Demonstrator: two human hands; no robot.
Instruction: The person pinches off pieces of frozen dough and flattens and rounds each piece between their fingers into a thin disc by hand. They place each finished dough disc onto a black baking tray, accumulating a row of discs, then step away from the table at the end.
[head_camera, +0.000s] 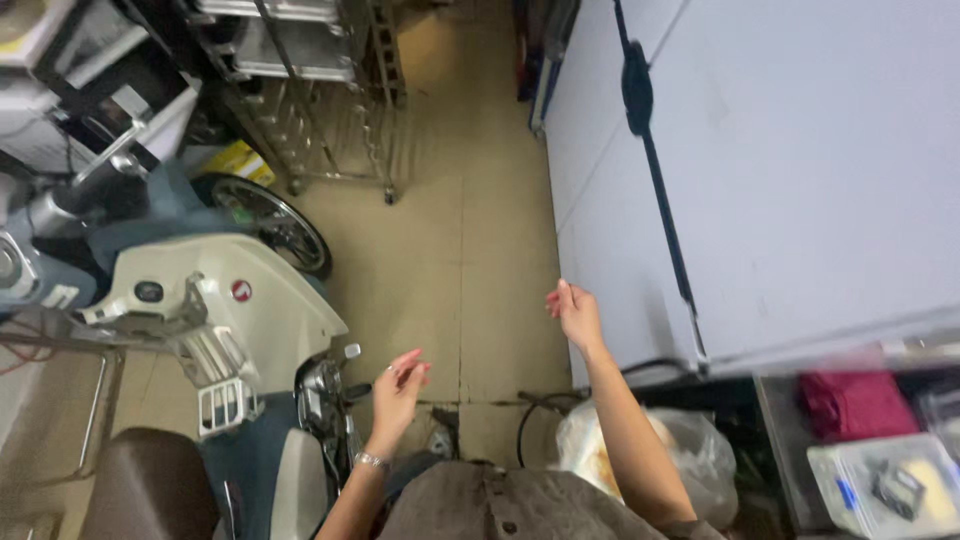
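Observation:
My left hand (397, 388) hangs in the air over the tiled floor, fingers loosely curled and apart, holding nothing; a bracelet circles its wrist. It is just right of a parked scooter (215, 330) with a cream front and blue body. My right hand (576, 313) is raised with fingers apart, empty, close to the front corner of a large white chest freezer (800, 170) without touching it.
A metal tray rack on wheels (330, 90) stands at the back beyond the scooter's front wheel (270, 222). A plastic bag (690, 450) lies on the floor by the freezer. Clear boxes and a red cloth (850, 405) sit at the lower right. Beige tiled floor (460, 250) runs between.

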